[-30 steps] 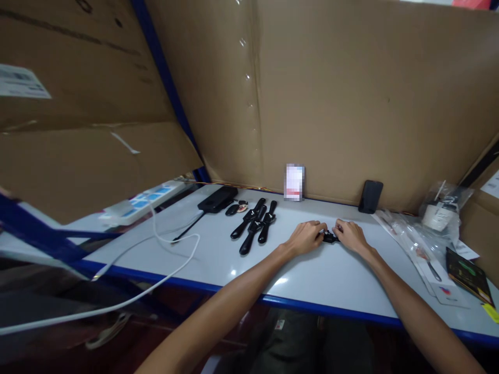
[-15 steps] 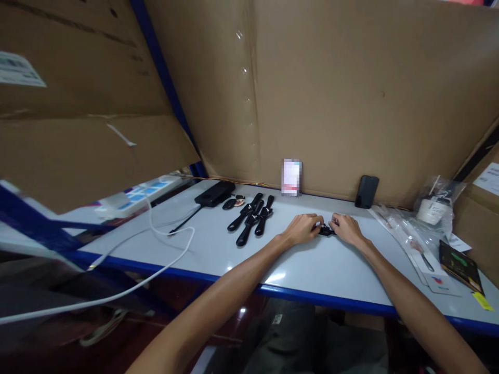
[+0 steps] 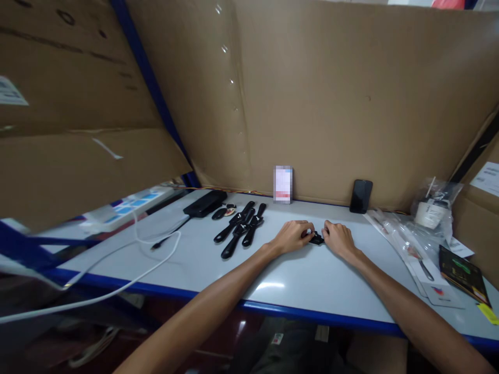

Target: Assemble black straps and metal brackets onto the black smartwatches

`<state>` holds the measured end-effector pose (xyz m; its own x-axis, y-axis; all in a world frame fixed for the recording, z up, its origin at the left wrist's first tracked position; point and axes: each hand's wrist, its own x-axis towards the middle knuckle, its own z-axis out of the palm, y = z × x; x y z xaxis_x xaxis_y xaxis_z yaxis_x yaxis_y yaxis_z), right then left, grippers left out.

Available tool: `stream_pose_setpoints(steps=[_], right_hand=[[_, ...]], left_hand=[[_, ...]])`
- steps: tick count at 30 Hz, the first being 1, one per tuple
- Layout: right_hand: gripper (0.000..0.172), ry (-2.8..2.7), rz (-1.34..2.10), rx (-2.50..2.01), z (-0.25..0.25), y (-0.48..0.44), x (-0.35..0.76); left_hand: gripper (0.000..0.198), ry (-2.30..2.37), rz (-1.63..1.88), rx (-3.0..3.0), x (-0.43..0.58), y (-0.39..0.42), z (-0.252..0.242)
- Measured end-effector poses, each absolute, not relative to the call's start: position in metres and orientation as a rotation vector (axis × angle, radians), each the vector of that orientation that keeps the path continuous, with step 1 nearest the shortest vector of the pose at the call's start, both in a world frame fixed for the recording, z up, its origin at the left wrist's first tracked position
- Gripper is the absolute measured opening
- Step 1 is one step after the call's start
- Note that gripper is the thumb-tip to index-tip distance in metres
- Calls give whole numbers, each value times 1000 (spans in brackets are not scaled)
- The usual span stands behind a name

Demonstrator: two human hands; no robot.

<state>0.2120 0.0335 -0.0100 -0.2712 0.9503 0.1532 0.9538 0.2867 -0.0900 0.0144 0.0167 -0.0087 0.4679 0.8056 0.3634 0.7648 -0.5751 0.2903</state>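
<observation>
Black piece (image 3: 317, 239) sits pinched in your curled left hand (image 3: 292, 236); your right hand (image 3: 338, 239) curls beside it, hold unclear. You're seemingly adjusting it; next calls for steadiness.

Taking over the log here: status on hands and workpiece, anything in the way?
Left hand, right hand at opposite ends of black tool; grip unclear. Dark phone behind, clear of hands.

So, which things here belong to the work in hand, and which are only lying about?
Likely the job:
black item between left hand and right hand
two-handled black tools nearby

Likely lying about:
dark phone
power strip
bagged white cup
</observation>
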Motion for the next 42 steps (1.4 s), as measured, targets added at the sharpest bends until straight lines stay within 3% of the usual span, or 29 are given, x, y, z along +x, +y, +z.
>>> stream_pose_setpoints(steps=[20, 39, 42], right_hand=[[21, -2507, -28, -1658, -3, 27, 216], [34, -2475, -130, -1723, 2, 32, 225], [33, -2463, -131, -1726, 2, 30, 228]], left_hand=[[17, 1376, 709, 2556, 15, 17, -5], [21, 1383, 652, 2626, 15, 11, -2], [39, 1357, 691, 2658, 10, 12, -1]])
